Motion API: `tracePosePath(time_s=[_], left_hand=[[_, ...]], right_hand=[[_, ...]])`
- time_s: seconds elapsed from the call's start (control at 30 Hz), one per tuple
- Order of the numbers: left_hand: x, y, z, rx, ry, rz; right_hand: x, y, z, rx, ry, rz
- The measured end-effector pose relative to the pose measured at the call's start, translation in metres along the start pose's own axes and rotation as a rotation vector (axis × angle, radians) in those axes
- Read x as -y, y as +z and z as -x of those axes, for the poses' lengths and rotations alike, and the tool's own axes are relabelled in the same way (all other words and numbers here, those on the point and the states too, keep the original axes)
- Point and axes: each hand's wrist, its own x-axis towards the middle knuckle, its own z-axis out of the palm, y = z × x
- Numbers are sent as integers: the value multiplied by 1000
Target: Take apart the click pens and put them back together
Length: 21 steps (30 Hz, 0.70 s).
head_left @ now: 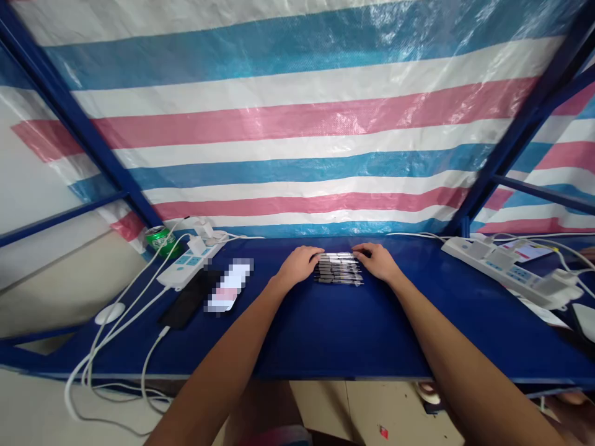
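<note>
Left hand (297,265) and right hand (377,261), both open and palm down, at either end of a tight row of black pens (338,269), fingertips touching it, on a blue tabletop (288,334). Farther left: white power strip (191,263), black smartphone (186,299), green can (162,241).
</note>
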Motion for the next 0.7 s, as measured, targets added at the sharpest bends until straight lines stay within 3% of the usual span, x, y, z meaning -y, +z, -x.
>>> tracePosePath(time_s=[0.33, 0.57, 0.7], left_hand=[[8, 2, -3, -22, 61, 180], [8, 5, -3, -98, 91, 195], [7, 7, -1, -189, 93, 168]], right_hand=[[3, 3, -4, 95, 28, -193], [8, 3, -3, 121, 34, -210], [23, -2, -3, 93, -25, -227]])
